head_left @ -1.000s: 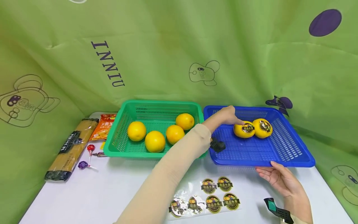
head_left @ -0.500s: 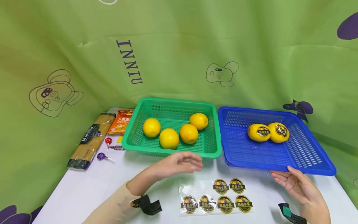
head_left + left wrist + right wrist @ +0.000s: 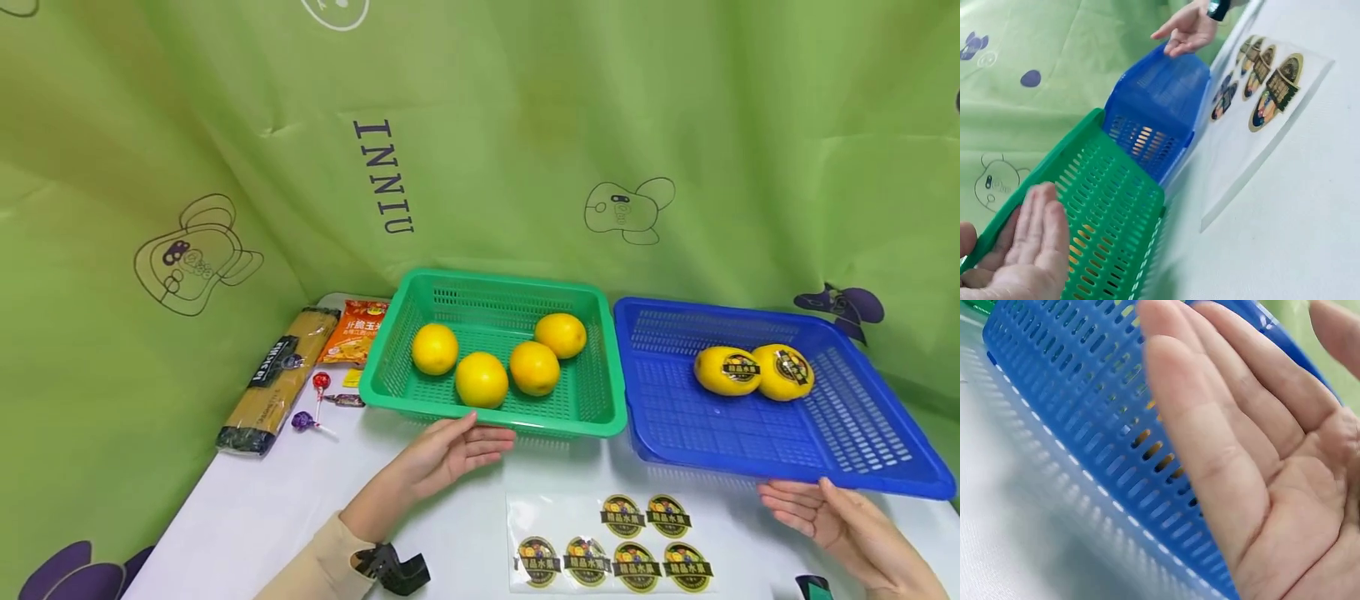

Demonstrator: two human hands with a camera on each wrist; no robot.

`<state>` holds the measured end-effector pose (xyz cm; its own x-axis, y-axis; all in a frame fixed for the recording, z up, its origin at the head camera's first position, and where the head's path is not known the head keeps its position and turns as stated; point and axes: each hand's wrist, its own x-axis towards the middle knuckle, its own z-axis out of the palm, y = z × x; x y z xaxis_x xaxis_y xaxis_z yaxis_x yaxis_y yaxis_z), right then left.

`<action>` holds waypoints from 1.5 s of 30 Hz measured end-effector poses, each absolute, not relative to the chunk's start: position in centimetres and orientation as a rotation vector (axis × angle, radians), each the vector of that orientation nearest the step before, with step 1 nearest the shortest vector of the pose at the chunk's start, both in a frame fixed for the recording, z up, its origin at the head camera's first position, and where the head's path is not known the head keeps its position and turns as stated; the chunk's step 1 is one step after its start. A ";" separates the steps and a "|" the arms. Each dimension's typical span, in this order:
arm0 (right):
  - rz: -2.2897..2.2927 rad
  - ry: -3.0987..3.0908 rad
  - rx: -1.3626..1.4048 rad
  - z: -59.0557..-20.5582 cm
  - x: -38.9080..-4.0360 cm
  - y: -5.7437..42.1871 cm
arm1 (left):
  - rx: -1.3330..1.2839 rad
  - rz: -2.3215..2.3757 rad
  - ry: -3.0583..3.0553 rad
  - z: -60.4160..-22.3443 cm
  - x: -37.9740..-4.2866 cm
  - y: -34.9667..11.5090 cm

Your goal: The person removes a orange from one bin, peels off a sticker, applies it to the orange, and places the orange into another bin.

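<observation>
I had my left hand (image 3: pixel 450 457) at the front of the green slotted plastic basket (image 3: pixel 555 427), right hand (image 3: pixel 843 527) at the blue slotted plastic basket (image 3: pixel 720 433) beside it on the white counter (image 3: pixel 262 500); fingers (image 3: pixel 1055 244) straight, loose, probably just steadying.

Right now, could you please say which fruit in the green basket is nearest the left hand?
The frontmost fruit, second from left in the green basket; the others sit farther from the left hand.

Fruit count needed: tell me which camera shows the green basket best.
Head view: the green basket appears nearly whole, four fruits visible inside. The left wrist view shows its side, partly behind the left hand; the right wrist view, only a sliver.
</observation>
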<state>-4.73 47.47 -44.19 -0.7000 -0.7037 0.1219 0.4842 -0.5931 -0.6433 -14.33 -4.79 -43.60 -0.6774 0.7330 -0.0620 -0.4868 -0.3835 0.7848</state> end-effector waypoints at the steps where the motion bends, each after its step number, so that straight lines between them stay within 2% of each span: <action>1: -2.224 0.853 -0.537 -43.9 -4.7 47.2 | 0.372 2.111 1.045 -43.7 -14.3 -4.8; 5: -2.035 1.210 -0.740 -41.8 -4.6 45.1 | 0.366 2.135 1.026 -43.9 -14.3 -4.7; 7: -1.950 1.418 -0.927 -40.2 -5.1 43.3 | 0.369 2.129 1.021 -43.9 -14.5 -4.7; 13: -1.912 1.532 -1.395 -34.4 -10.7 35.8 | 0.365 2.116 1.041 -43.5 -15.1 -4.1; 17: -1.833 1.683 -1.364 -30.8 -15.9 30.2 | 0.348 2.107 1.054 -43.5 -15.4 -3.8; 21: -1.715 1.906 -1.104 -28.9 -21.0 24.3 | 0.329 2.100 1.056 -43.8 -15.3 -3.6; 25: -1.531 2.002 -0.851 -29.2 -25.6 18.9 | 0.314 2.100 1.062 -44.2 -15.1 -3.4; 31: -1.175 2.054 -0.806 -33.5 -30.6 13.4 | 0.302 2.102 1.037 -44.9 -14.6 -3.5; 37: -0.954 2.046 -0.800 -37.0 -32.1 10.1 | 0.293 2.110 1.032 -45.1 -14.2 -3.8; 45: -0.861 2.172 -0.744 -37.9 -32.8 8.3 | 0.310 2.113 1.059 -44.8 -14.4 -4.5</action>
<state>-32.78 8.30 -37.92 -0.6086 -0.6995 -0.3745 -0.2531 0.6184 -0.7440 -14.38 -4.50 -44.82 -0.6972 0.7090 -0.1060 -0.5094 -0.3860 0.7691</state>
